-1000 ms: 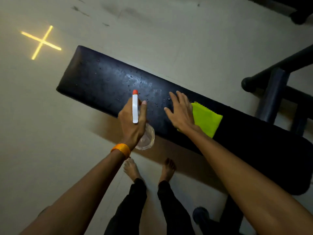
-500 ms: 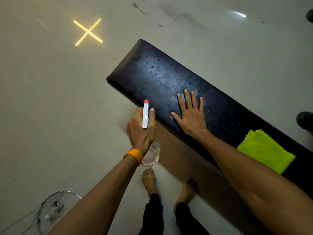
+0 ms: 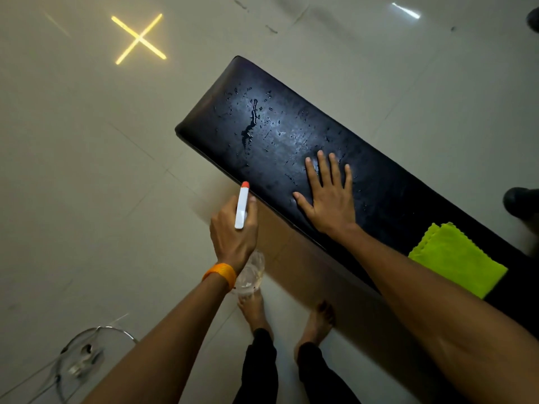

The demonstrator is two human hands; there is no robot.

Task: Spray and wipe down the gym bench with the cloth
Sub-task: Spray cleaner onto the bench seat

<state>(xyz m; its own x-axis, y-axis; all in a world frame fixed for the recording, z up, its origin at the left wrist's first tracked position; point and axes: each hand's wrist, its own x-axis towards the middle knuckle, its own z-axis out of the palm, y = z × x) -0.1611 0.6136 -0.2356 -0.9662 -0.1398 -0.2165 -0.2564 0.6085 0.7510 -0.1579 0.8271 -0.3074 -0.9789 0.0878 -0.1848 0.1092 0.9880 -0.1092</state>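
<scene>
The black padded gym bench (image 3: 262, 118) runs diagonally from the upper middle to the lower right, its near end speckled with droplets and a small streak of liquid. My left hand (image 3: 232, 237) grips a clear spray bottle (image 3: 249, 275) with a white, orange-tipped head, just off the bench's near edge. My right hand (image 3: 328, 196) lies flat and spread on the wet bench top, holding nothing. A folded neon yellow-green cloth (image 3: 455, 258) rests on the bench to the right of that hand, apart from it.
Pale tiled floor surrounds the bench, with a glowing yellow cross reflection (image 3: 139, 39) at the upper left. A round wire fan guard (image 3: 81, 360) sits at the lower left. My bare feet (image 3: 318, 322) stand beside the bench. A dark equipment foot (image 3: 520, 199) shows at the right edge.
The view has shifted toward the bench's left end. My right hand left the cloth and now lies flat farther left on the wet pad. A liquid streak now shows near the end.
</scene>
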